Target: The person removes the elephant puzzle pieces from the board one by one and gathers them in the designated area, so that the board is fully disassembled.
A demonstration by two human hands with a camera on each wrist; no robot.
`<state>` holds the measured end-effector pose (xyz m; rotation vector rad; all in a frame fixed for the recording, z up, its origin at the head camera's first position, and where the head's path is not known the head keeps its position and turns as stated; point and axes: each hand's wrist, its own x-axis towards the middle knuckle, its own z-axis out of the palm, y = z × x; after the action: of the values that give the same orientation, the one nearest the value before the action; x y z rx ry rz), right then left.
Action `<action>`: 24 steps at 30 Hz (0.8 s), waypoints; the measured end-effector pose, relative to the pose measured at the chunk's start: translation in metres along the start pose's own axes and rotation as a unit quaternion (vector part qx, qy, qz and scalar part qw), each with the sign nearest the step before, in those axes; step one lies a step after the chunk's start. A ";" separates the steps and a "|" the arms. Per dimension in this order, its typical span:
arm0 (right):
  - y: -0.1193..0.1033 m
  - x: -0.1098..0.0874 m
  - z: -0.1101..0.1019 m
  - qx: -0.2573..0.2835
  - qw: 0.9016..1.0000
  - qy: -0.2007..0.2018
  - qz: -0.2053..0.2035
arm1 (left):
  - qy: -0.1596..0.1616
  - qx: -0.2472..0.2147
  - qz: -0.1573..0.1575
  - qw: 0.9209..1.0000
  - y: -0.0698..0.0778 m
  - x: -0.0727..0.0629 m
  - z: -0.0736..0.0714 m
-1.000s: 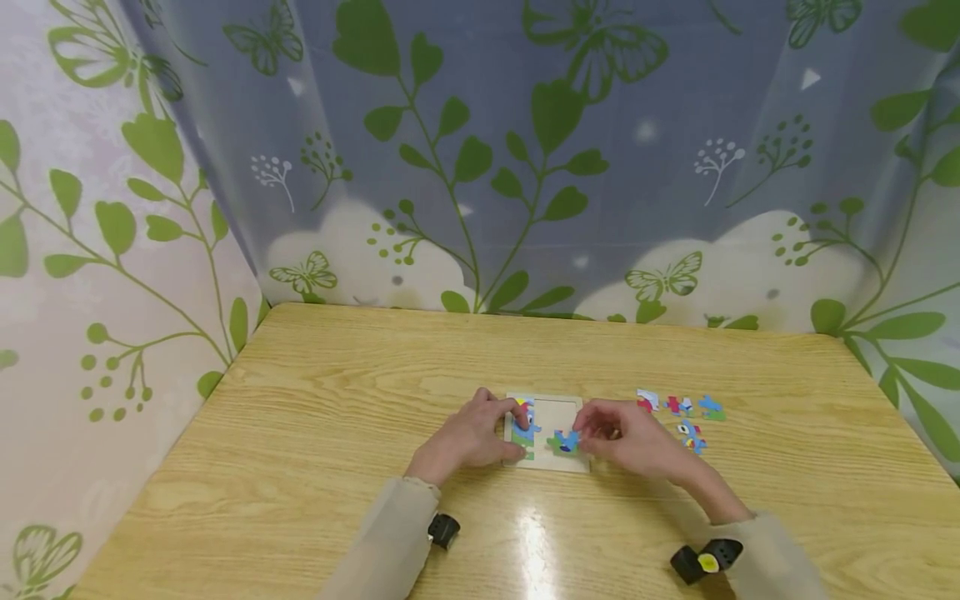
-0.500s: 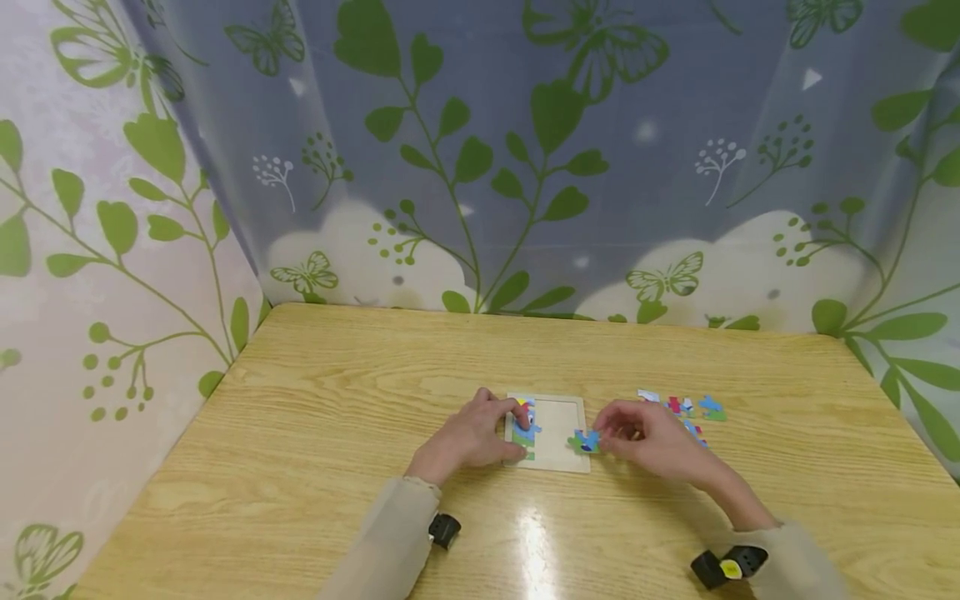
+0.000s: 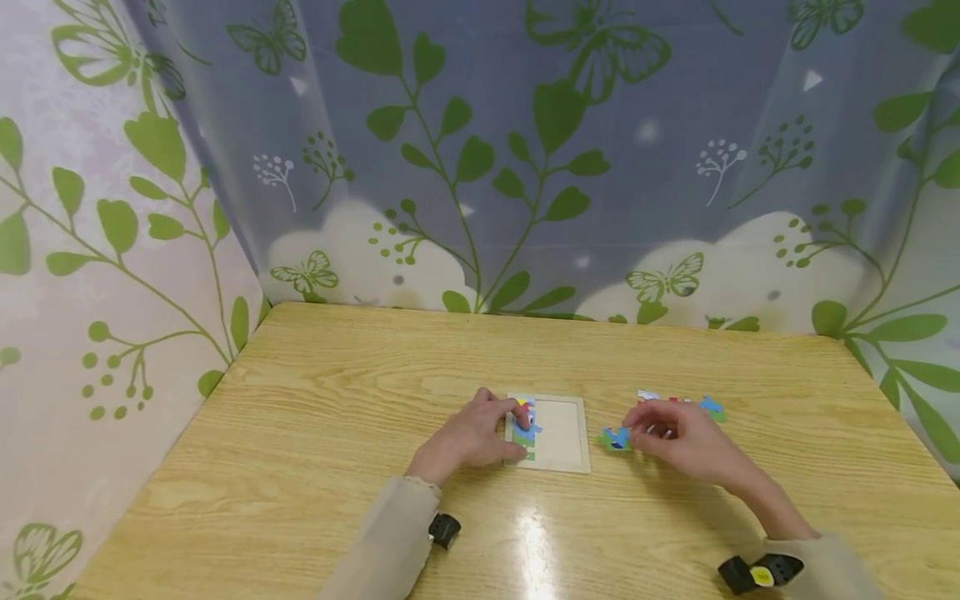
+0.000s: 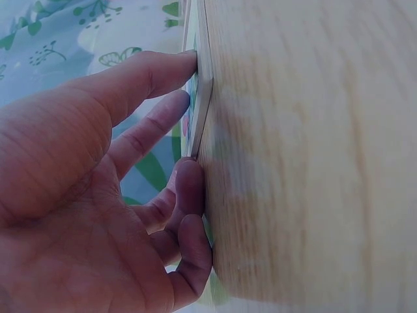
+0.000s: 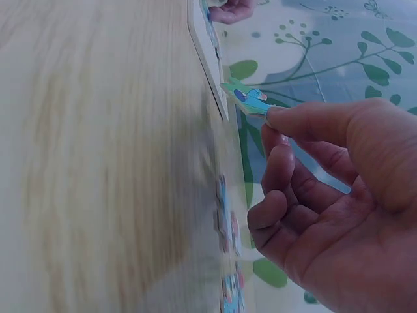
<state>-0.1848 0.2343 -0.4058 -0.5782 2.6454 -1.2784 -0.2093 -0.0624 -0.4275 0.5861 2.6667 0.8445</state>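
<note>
A shallow wooden puzzle tray (image 3: 561,435) lies on the table, with joined blue, green and red puzzle pieces (image 3: 521,441) along its left side. My left hand (image 3: 468,433) rests at that side, thumb and index fingertip pressing on the pieces and the other fingers bent down by the tray's edge. Right of the tray, my right hand (image 3: 693,442) pinches a blue and green puzzle piece (image 3: 616,439) between thumb and fingertips. In the right wrist view this puzzle piece (image 5: 247,98) is tilted and raised off the table.
Several loose puzzle pieces lie beyond and under the right hand, among them a blue and green one (image 3: 712,407) at the right and a white one (image 3: 647,395). The wooden table (image 3: 360,367) meets a leaf-patterned curtain (image 3: 480,192) at the back.
My right hand has drawn the puzzle piece rightward, from over the tray to beyond its right edge. It now covers part of the loose pieces. The left hand has stayed in place.
</note>
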 end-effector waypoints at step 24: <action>0.041 -0.019 -0.030 -0.018 0.999 0.036 0.021 | -0.001 0.001 -0.008 1.000 0.000 0.000 0.000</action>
<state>-0.1877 0.2867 -0.4194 -0.4863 2.7295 -1.2647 -0.2094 -0.0626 -0.4277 0.5660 2.6670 0.8357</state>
